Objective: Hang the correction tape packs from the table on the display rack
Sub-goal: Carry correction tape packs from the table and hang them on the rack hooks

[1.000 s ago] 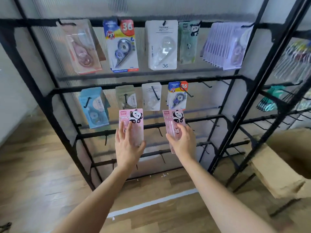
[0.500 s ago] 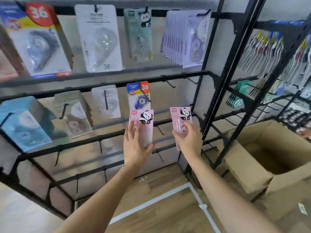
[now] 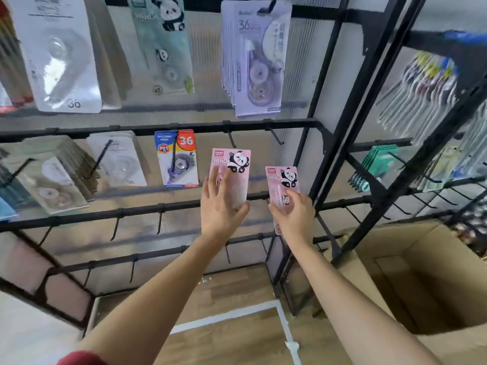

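Black matt metal rack; glossy plastic-fronted pink card packs; matt brown cardboard box at four o'clock.

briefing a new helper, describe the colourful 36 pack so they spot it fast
On the display rack, find the second rail down. The colourful pack hangs between a white pack and the left hand's pink panda pack. Only it is blue and yellow with a red 36 badge.

We have a single view, from a wide-angle camera worn on the head. It faces forward and slightly down, close to the black metal display rack, whose bars bow towards the frame's edges. Two bare forearms enter from below, above the wooden floor.
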### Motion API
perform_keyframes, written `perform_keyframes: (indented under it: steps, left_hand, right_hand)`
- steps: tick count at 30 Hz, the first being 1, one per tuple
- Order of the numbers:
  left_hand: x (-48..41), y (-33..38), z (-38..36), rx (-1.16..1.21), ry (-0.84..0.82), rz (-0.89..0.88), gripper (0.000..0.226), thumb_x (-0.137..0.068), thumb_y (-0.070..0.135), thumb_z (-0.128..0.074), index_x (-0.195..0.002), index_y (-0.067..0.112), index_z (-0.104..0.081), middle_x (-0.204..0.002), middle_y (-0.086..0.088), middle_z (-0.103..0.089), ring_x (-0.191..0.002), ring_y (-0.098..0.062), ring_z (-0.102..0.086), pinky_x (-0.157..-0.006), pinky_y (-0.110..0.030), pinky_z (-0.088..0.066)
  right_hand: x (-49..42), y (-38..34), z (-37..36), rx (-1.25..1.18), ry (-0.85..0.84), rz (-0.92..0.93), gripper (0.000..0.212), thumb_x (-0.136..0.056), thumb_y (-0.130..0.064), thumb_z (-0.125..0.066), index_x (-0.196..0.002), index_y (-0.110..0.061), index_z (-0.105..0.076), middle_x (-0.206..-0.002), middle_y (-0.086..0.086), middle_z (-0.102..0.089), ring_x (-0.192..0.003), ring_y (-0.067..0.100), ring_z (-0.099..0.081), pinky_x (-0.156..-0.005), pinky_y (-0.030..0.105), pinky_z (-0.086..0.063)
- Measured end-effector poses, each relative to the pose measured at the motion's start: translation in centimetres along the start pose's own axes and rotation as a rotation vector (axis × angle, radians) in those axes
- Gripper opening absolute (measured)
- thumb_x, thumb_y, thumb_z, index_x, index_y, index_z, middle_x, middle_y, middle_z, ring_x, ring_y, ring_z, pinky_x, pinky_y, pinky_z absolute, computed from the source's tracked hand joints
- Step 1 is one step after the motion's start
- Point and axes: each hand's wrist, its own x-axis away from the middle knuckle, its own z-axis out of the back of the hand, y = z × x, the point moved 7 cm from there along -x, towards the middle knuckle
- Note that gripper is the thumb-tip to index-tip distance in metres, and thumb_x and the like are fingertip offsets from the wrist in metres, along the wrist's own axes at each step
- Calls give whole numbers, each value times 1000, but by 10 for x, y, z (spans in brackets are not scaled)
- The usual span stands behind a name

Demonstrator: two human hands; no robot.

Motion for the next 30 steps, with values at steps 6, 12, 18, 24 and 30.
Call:
perform_keyframes:
  steps: [6,12,18,24,30]
  left_hand:
    - [-17,10,-15,-56,44,-7,76,-71,44,-56,-138,25,-26,-148,-23,-31,-127,-46,-37,-103,-51,-35]
    - [-30,-2,-24,-100,57,37,82,-74,27,-76,-145,16,-36,-154,-17,-21,-136,-41,-26,-110,-48,-27]
    - [-31,-12,-33,-111,59,4,78,-72,24,-75,-142,17,-40,-154,-17,-22,-133,-42,-29,-105,-49,-33]
    - [-34,-17,-45,-94,87,-39,86,-63,20,-79,-137,21,-35,-147,-24,-31,-116,-47,-43,-93,-51,-42]
    - [-36,-17,-45,-66,114,-38,79,-63,21,-74,-136,18,-41,-146,-23,-32,-115,-34,-36,-90,-48,-43]
  right_hand:
    - [-23,11,-5,-23,-24,13,50,-80,-39,-72,-123,-19,-59,-126,8,-56,-120,27,-48,-94,43,-45]
    - [-36,7,-12,-63,-1,53,47,-78,-34,-75,-120,-16,-61,-120,6,-59,-115,23,-50,-90,40,-47]
    - [-42,8,-24,-76,1,57,49,-79,-33,-75,-122,-14,-60,-123,6,-57,-116,22,-49,-90,36,-45]
    - [-51,12,-31,-56,2,19,50,-79,-34,-75,-121,-13,-60,-121,6,-58,-113,20,-50,-91,41,-48]
    - [-59,16,-36,-53,9,13,48,-79,-31,-75,-120,-12,-61,-116,6,-58,-109,19,-51,-90,45,-49]
